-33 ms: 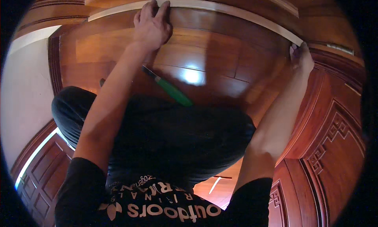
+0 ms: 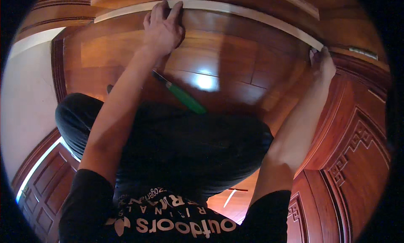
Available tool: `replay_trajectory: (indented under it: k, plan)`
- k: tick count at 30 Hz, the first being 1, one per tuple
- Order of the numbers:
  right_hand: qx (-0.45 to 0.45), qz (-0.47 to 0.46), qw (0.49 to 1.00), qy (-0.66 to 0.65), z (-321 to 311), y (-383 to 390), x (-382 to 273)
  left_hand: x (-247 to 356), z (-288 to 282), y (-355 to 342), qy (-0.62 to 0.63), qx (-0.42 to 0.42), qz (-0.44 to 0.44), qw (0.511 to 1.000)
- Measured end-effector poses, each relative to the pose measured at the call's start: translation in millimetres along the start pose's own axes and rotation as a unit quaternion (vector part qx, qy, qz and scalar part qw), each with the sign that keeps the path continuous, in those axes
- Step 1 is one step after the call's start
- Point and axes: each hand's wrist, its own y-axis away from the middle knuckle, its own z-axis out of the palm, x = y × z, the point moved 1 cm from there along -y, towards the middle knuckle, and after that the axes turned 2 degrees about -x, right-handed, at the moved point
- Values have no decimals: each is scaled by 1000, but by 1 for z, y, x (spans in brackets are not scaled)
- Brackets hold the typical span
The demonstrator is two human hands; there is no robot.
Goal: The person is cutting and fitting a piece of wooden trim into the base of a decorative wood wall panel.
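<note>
A long, narrow white strip (image 2: 235,9) runs across the far side of the brown wooden floor, along the base of a wooden front. My left hand (image 2: 163,30) lies at its left part, two fingers stretched apart with their tips on the strip. At the strip's right end, my right hand (image 2: 323,64) has its fingers drawn together around the end; the thumb is partly hidden in shadow. Between my arms, a green-handled tool (image 2: 187,99) with a narrow dark front end lies on the floor close to my legs; its exact kind is unclear.
Carved reddish wooden cabinet panels (image 2: 357,137) stand close on my right. To the left are a pale wall (image 2: 31,91) with a dark wooden trim and a panelled door (image 2: 48,184). My bent legs (image 2: 189,146) take up the near floor. A thin red-and-white item (image 2: 230,194) shows beside my thigh.
</note>
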Motion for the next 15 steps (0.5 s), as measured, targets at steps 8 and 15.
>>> replay_trajectory:
  k: [8, 15]
  plan:
    - [-55, 11, 995, -88, -39, -20, 6, 12, 2, 4, 17, -49, 15, 999]
    - [-65, -8, 998, 7, -38, -13, 5, 15, -3, 2, -41, -80, 14, 996]
